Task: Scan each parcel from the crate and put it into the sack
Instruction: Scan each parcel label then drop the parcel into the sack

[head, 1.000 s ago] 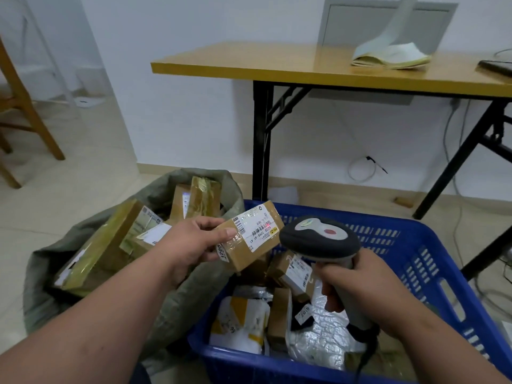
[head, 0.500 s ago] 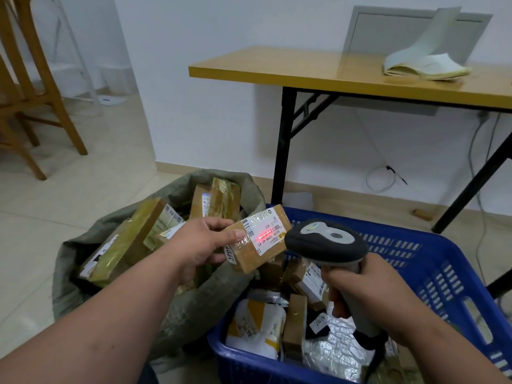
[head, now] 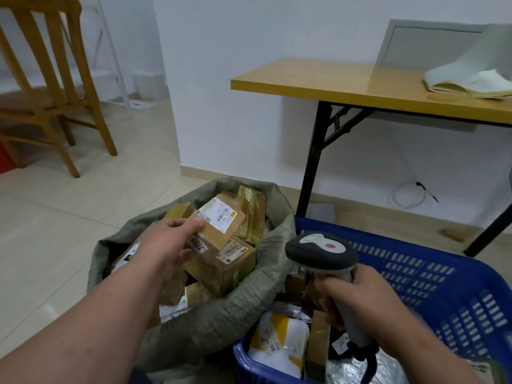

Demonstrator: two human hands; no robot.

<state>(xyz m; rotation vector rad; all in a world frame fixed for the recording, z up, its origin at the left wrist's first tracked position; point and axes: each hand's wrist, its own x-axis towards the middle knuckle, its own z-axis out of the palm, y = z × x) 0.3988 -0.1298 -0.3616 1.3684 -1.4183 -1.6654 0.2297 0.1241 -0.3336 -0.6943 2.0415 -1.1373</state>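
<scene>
Parcel [head: 220, 227] in my left hand [head: 169, 246] is a small brown cardboard box, held over the open mouth of the sack [head: 221, 309]. Its white label faces up; its long axis runs from my fingers away toward the far rim of the sack, tilted so the far end sits higher. The box is just above the other boxes [head: 235, 261] piled inside the sack; I cannot tell whether it touches them.

Left hand: fingers and thumb curled around the near end of the parcel, thumb on top near the label edge, gripping it.

Right hand [head: 365, 303]: fingers wrapped tight around the grip of the scanner [head: 322, 252]. The scanner stands roughly upright just beside the sack's right rim, over the near-left part of the blue crate [head: 432, 275], its dark head pointing toward the sack. Its cable hangs from the base of the handle.

Sack: grey-green woven fabric, rim rolled down, standing on the floor and pressed against the crate's left wall. It is filled with taped cardboard boxes lying at mixed angles.

Crate: to the right of the sack, holding a white and yellow mailer [head: 279, 342], a narrow brown box [head: 318, 345] standing on end and a silver pouch [head: 352, 370].

Beyond the sack stand a yellow-topped counter [head: 332, 84] on black legs and, to the far left, a wooden chair [head: 50, 87].
</scene>
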